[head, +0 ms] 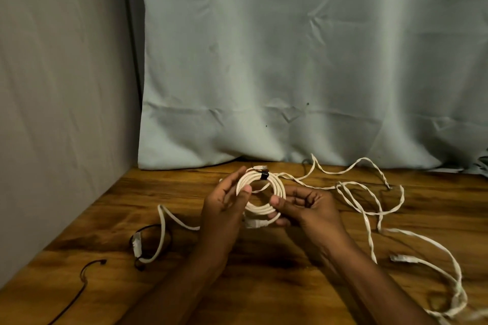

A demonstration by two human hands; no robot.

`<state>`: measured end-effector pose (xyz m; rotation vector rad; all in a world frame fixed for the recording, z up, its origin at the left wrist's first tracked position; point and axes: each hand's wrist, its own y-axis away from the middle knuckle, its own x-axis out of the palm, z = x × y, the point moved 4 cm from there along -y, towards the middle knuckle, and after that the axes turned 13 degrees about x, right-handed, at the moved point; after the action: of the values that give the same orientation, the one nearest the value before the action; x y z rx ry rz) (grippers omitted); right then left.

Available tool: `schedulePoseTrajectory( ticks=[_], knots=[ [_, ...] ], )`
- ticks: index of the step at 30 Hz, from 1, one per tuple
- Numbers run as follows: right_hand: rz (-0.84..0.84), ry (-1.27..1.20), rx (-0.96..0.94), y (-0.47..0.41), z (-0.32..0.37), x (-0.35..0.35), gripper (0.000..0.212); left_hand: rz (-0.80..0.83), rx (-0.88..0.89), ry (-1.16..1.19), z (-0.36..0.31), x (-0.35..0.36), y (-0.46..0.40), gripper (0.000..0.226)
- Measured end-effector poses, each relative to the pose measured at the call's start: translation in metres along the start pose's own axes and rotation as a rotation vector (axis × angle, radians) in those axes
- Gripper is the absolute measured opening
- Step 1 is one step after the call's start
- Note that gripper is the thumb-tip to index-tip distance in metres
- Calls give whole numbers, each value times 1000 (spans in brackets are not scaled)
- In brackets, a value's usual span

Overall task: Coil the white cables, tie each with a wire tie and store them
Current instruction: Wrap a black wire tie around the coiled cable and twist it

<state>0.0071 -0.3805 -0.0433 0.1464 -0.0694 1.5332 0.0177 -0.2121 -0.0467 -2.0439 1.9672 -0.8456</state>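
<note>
loose cables [369, 208] sprawl right, wall [66, 113] close left

Both forearms reach forward, left hand [224, 203] and right hand [306, 206] with fingers curled.

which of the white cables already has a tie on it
The coiled white cable held between both hands; a black tie wraps its far side. The cable at right and the one at left lie loose.

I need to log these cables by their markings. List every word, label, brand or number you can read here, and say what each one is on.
None can be read.
Coil, held in both hands with a black tie round it: no print shows.
Loose cable on the table: no print shows.
Plug: too small and blurred to tell.
Curtain: plain.
</note>
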Motion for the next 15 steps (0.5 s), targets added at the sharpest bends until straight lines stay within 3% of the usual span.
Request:
schedulePoseTrajectory(
  ticks=[4, 9, 15],
  knots=[
    [-53, -78, -46, -3, 3, -7, 28, -72, 118, -186, -6, -13, -2, 32],
    [-210, -123, -89, -4, -5, -13, 15, -60, 81, -285, 4, -13, -3, 24],
    [-239, -69, -61, 0, -9, -4, 21, -57, -12, -194, 5, -14, 4, 14]
  ],
)
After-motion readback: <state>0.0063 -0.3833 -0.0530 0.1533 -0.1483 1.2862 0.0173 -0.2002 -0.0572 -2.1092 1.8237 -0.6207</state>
